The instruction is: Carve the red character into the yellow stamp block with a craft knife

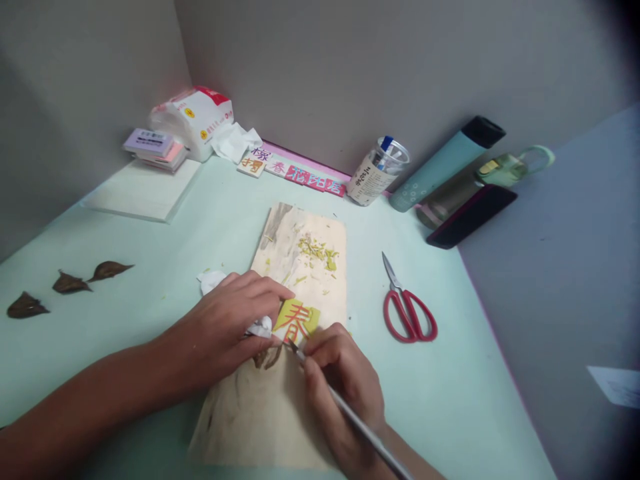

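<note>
A small yellow-green carving block (316,317) with a red character on its face lies on a pale wooden board (280,427). My left hand (235,313) is closed at the block's left side, fingertips at its upper edge and thumb near the lower one. A crumpled white tissue (261,327) shows between that thumb and the fingers. In my right hand (347,387) is a slim silver craft knife (357,420), gripped like a pen. Its tip meets the block's lower edge, below the character. Yellow-green shavings (320,253) are scattered on the board beyond the block.
Red-handled scissors (410,313) lie to the right. Several brown dried leaves (71,283) are at the left. Along the back stand a tissue pack (200,120), a row of character tiles (315,180), a clear cup (375,173), a teal bottle (445,163) and a black phone (473,217).
</note>
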Action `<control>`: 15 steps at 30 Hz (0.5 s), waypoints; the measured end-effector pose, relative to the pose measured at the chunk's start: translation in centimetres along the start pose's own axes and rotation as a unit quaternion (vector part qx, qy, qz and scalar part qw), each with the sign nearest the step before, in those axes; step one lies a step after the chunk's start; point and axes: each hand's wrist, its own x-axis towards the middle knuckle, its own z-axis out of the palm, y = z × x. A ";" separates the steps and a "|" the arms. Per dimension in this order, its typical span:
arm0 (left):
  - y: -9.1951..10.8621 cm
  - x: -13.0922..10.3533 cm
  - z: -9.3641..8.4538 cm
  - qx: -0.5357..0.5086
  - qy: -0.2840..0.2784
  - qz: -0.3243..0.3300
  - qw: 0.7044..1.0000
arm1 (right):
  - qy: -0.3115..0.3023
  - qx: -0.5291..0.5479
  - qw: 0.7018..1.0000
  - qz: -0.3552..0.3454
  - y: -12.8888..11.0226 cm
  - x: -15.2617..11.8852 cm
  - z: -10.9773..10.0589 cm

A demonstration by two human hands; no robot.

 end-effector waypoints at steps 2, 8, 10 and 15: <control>0.0 0.0 0.0 0.000 0.000 -0.004 1.000 | -0.011 -0.064 0.995 -0.076 0.1 -0.2 0.2; 0.1 0.0 0.1 0.006 0.003 -0.018 1.000 | -0.033 -0.229 0.953 -0.197 0.6 -0.9 0.5; 0.1 0.0 0.2 0.011 0.000 -0.018 1.000 | -0.066 -0.258 0.936 -0.229 0.6 -1.1 0.6; 0.0 0.1 0.2 0.014 0.006 -0.010 1.000 | -0.026 -0.237 0.947 -0.217 0.3 -0.8 0.3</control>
